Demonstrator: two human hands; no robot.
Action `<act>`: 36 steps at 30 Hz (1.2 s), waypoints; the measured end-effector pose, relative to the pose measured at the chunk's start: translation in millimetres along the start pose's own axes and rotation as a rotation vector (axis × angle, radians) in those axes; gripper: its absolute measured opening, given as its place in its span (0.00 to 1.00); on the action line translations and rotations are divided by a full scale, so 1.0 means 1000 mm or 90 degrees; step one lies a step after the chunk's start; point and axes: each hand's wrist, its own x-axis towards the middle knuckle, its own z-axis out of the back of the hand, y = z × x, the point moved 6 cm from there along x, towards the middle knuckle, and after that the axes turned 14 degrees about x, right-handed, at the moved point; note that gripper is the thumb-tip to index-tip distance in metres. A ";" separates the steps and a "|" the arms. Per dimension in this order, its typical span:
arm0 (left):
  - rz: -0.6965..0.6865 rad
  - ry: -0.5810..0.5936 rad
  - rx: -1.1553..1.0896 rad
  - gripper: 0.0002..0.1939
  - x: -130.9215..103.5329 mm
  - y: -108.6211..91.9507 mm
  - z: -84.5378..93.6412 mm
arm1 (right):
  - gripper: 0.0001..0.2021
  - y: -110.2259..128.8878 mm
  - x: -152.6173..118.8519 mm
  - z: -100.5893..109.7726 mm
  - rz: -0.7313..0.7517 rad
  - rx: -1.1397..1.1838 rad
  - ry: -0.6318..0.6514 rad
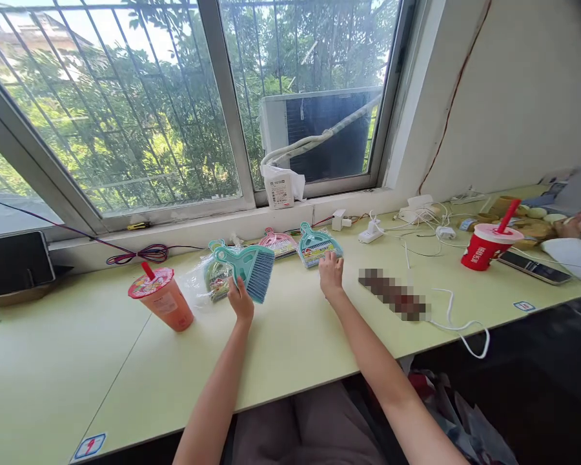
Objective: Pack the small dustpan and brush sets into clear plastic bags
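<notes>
My left hand [241, 302] is closed around a small teal hand brush [246, 266] with grey-blue bristles, raised a little above the table. Behind the brush, a teal dustpan set in clear wrapping [217, 278] lies partly hidden. With fingers curled, my right hand [331, 274] grips the near edge of another wrapped teal dustpan set [316, 244]. Between these two sets, farther back, lies a pink dustpan set [277, 243]. How the right fingertips sit on the packet cannot be made out fully.
An orange drink cup [165, 303] stands left of my left hand. To the right are a blurred-out dark object [394, 294], a white cable [458, 328], a red cup [484, 248] and a phone [533, 267]. Another person's hand [578, 223] shows at far right.
</notes>
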 end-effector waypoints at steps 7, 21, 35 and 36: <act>-0.090 -0.033 0.099 0.12 -0.015 -0.008 -0.002 | 0.11 0.051 -0.016 -0.006 0.159 0.366 0.065; -0.104 0.251 -0.033 0.09 -0.038 -0.029 -0.030 | 0.20 0.076 -0.049 -0.042 -0.089 0.801 0.082; -0.083 -0.148 0.037 0.18 0.019 -0.006 0.034 | 0.18 0.052 -0.019 -0.018 -0.189 1.027 0.409; -0.069 -0.121 0.042 0.21 0.025 -0.003 0.033 | 0.18 0.046 -0.015 -0.013 -0.183 1.017 0.386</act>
